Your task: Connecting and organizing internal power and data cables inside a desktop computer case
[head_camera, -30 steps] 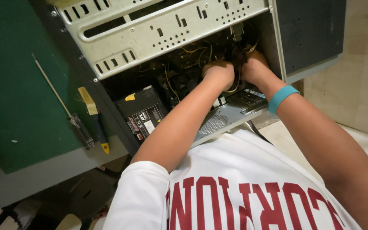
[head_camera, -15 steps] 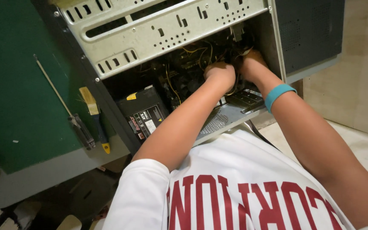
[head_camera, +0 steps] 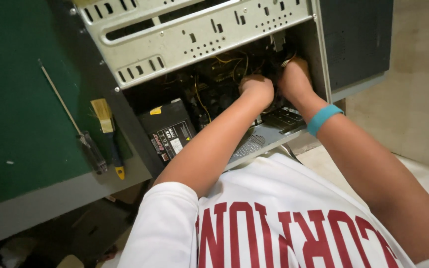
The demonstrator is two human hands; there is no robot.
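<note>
**Inside the open computer case: both hands at the cable bundle**

On the green work surface (head_camera: 21, 114) at the far left, a long thin screwdriver (head_camera: 70, 121) lay beside a small brush (head_camera: 106, 130) with a pale head and a blue handle; neither was touched. Just right of these, the open computer case (head_camera: 199, 37) lay on its side, its perforated grey metal drive cage uppermost. A black power supply (head_camera: 167, 134) with a label sat in the lower left of the cavity.

Further right, the left hand (head_camera: 257, 89) was curled into a loose fist deep in the cavity, among the yellow and black cables (head_camera: 214, 84). Whether its fingers pinched a cable or a connector could not be told, as they were hidden. Just beside it, the right hand (head_camera: 295, 77), its wrist carrying a teal band (head_camera: 324, 119), reached in at the case's right wall; its fingers were likewise out of sight, so its grip could not be told.

Handling judgement: the cables appeared light, soft and flexible, while their plugs would be stiff and likely tight in their sockets. Hold was best taken on the plug body, not the wires, which could tear from their pins. The sheet-metal edges around the hands looked thin and possibly sharp. The case itself appeared heavy and rigid.
</note>
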